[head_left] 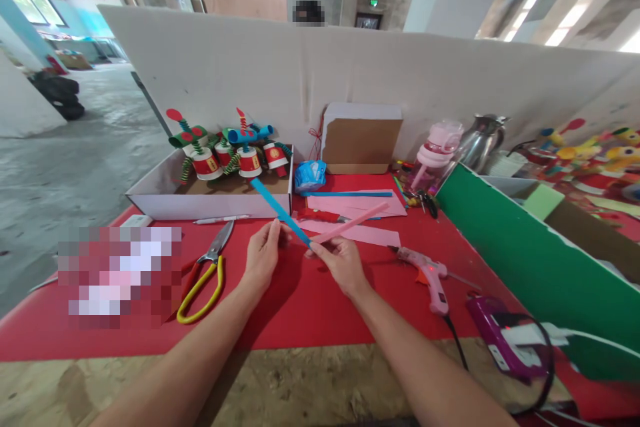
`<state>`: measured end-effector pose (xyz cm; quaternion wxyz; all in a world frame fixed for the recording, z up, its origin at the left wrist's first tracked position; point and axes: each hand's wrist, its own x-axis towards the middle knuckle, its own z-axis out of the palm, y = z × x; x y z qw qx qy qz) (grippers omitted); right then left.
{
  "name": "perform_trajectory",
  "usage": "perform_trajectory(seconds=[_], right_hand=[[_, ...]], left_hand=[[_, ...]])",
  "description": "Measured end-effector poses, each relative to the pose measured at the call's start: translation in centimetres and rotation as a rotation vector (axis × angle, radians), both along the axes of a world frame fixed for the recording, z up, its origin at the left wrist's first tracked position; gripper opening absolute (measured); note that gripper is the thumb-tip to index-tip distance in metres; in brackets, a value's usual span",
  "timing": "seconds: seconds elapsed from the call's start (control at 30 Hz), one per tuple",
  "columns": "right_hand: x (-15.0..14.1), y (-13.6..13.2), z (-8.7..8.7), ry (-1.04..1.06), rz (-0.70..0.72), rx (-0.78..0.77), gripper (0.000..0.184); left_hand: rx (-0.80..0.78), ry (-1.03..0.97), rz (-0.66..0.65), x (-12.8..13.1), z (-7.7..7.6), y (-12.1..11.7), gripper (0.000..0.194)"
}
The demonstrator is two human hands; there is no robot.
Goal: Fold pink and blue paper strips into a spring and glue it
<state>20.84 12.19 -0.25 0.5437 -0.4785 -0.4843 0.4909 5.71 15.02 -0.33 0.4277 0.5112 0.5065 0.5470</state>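
My right hand (343, 263) pinches a blue paper strip (280, 208) and a pink paper strip (357, 222) where their ends meet, forming a V. The blue one slants up to the left, the pink one up to the right. Just below the blue strip is my left hand (264, 250), thumb raised and fingers loosely bent; it seems to grip nothing, though its fingertips are partly hidden. Behind the strips lie pink paper sheets (375, 235) and a red-handled tool (320, 215). A pink hot glue gun (427, 273) lies to the right of my right hand.
Yellow-and-red-handled shears (205, 280) and a pen (220, 219) lie left. A white box (210, 205) holds several paper-cup figures (249, 161). At right are a green-sided box (510, 267), a purple power bank-like block (505, 340) with cables, and a pink bottle (435, 150).
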Motion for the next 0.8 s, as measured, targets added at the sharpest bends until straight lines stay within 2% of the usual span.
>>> perform_trajectory(seconds=[0.07, 0.13, 0.27, 0.33, 0.43, 0.5, 0.6, 0.7, 0.8], right_hand=[[0.0, -0.1, 0.2, 0.023, 0.044, 0.026, 0.022], [0.0, -0.1, 0.2, 0.061, 0.061, 0.049, 0.019], [0.1, 0.3, 0.0, 0.112, 0.042, 0.06, 0.013], [0.2, 0.3, 0.0, 0.123, 0.056, 0.068, 0.011], [0.4, 0.3, 0.0, 0.129, 0.098, 0.09, 0.012], [0.4, 0.3, -0.1, 0.116, 0.111, 0.11, 0.013], [0.4, 0.3, -0.1, 0.1, 0.12, 0.12, 0.014], [0.4, 0.2, 0.1, 0.123, 0.142, 0.121, 0.014], [0.3, 0.0, 0.4, 0.138, 0.192, 0.139, 0.011]], left_hand=[[0.057, 0.214, -0.011, -0.4, 0.1, 0.4, 0.028], [0.146, 0.399, -0.079, -0.3, 0.3, 1.0, 0.02], [0.303, 0.732, -0.224, 1.1, 1.3, 3.3, 0.019], [0.309, 0.984, -0.281, 2.4, 1.9, 4.7, 0.023], [0.223, 1.383, -0.349, 4.4, 2.4, 6.3, 0.031], [0.185, 1.47, -0.371, 5.3, 2.5, 6.7, 0.031], [0.172, 1.5, -0.392, 6.0, 2.6, 6.6, 0.029], [0.168, 1.518, -0.392, 5.6, 3.0, 5.9, 0.029], [0.083, 1.488, -0.321, 4.6, 3.4, 4.9, 0.033]])
